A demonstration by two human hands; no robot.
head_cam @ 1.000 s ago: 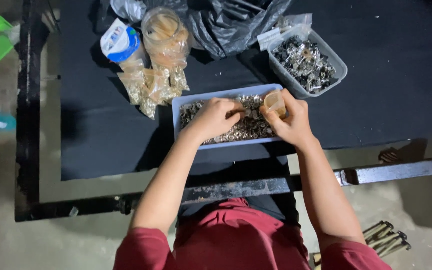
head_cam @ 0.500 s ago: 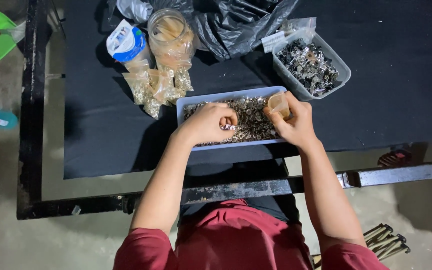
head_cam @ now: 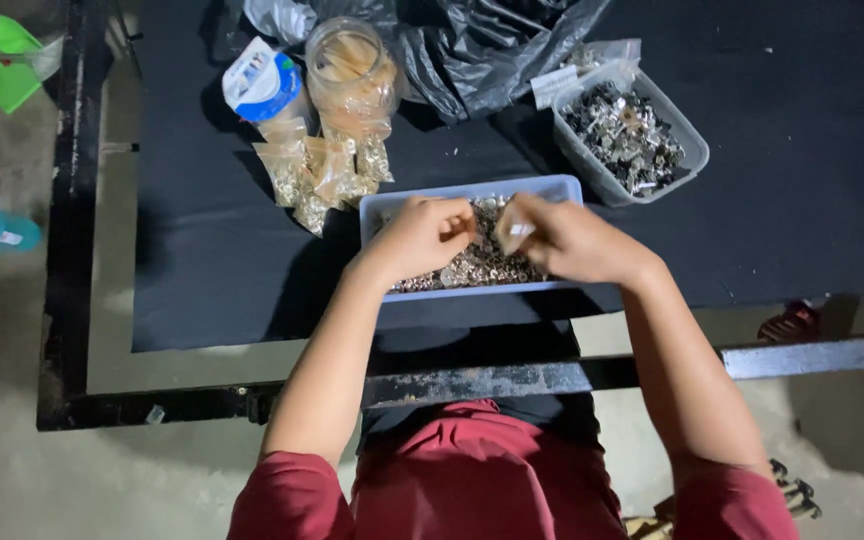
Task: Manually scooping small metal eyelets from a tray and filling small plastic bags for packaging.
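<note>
Head view: left hand [head_cam: 420,238] and right hand [head_cam: 562,240] curled over blue tray [head_cam: 472,190] of small metal parts [head_cam: 477,262] at near centre of black table [head_cam: 202,280]; right fingertips pinched on small pale item [head_cam: 518,230], left grip impossible to tell. Done, by judgement: filled small bags [head_cam: 317,175] far left of tray. Left: tray well stocked, second tub [head_cam: 687,130] far right full.

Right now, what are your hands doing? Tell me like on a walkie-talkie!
Left hand and right hand over the blue tray of small metal bits. Right hand pinches a small clear bag. Nothing in the way.
</note>
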